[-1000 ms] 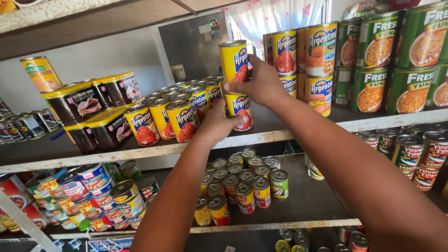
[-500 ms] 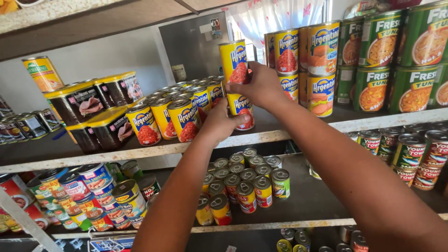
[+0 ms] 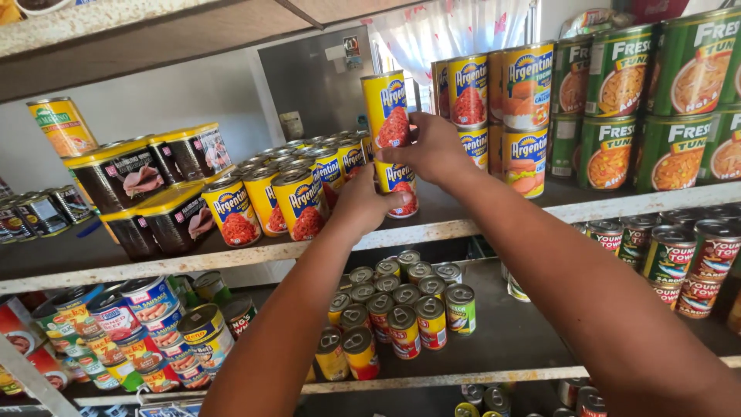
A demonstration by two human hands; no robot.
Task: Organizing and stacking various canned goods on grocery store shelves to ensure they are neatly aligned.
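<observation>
Head view: the right hand (image 3: pixel 432 150) grips a tall yellow can (image 3: pixel 385 108) with red meat pictured, stacked on a lower can (image 3: pixel 398 189) that the left hand (image 3: pixel 363 202) clasps, on the shelf (image 3: pixel 231 255) at twelve o'clock. Green cans (image 3: pixel 617 116) at two o'clock.

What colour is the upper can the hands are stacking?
Yellow, with a red picture and blue band on its label: the upper can, seen best in the head view.
</observation>
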